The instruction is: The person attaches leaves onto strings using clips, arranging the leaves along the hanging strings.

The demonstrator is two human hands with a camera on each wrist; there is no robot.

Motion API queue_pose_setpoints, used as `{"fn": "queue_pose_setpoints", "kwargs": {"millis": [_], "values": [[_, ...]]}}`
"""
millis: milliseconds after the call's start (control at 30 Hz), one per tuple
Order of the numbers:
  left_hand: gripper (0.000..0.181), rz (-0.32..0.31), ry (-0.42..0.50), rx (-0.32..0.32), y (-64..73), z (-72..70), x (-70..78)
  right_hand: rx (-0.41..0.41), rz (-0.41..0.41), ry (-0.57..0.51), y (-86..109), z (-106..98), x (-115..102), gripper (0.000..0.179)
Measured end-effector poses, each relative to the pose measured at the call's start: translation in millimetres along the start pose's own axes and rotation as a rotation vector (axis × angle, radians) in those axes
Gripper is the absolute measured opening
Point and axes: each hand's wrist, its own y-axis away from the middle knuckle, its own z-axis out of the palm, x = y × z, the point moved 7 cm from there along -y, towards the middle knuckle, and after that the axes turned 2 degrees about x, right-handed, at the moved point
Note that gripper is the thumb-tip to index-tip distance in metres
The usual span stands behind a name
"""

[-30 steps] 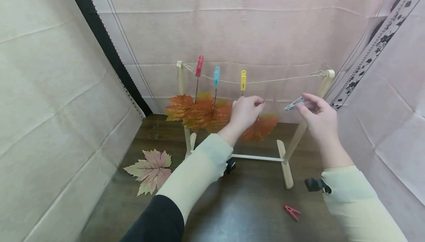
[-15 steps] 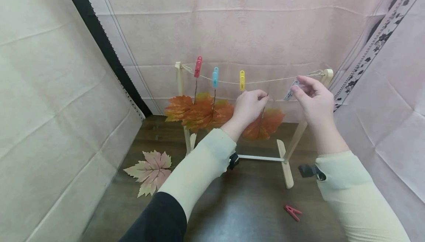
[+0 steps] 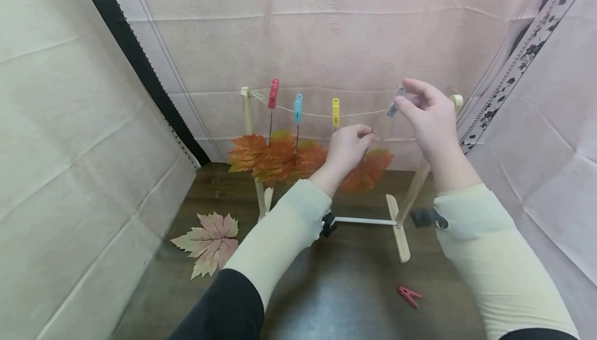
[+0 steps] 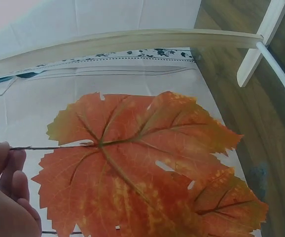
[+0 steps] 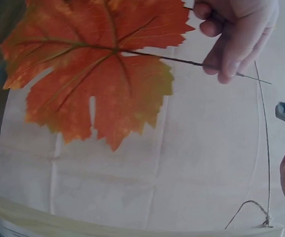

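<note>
My left hand (image 3: 347,148) pinches the thin dark stem of an orange artificial maple leaf (image 4: 132,148), and the leaf hangs below the string (image 3: 361,114). In the right wrist view the stem's tip (image 5: 253,78) reaches up by the string. Between thumb and fingers, my right hand (image 3: 431,114) holds a grey-blue clothespin (image 3: 395,101) at the string's height, right of the leaf stem. Red (image 3: 273,94), blue (image 3: 298,108) and yellow (image 3: 336,112) clothespins sit on the string to the left, with orange leaves (image 3: 275,158) hanging under them.
A wooden stand (image 3: 412,195) carries the string, with a white rod (image 3: 366,221) joining its feet. On the dark table lie a pale pink leaf (image 3: 210,244) at left and a red clothespin (image 3: 408,296) at front right. Cloth walls (image 3: 298,44) enclose the space.
My right hand has risen and moved left, bringing the grey-blue clothespin up to the string. My left hand lifted slightly while keeping the leaf's stem pinched.
</note>
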Motion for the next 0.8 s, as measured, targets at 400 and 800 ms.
{"fn": "queue_pose_setpoints", "kwargs": {"millis": [400,800], "values": [[0.021,-0.050,0.156,0.016,-3.0,6.5,-6.9,-0.083,0.009,0.046,-13.7,14,-8,0.042],[0.021,-0.062,0.179,0.040,-8.8,10.5,-8.0,-0.083,0.002,0.062,-21.7,23,-13,0.035]]}}
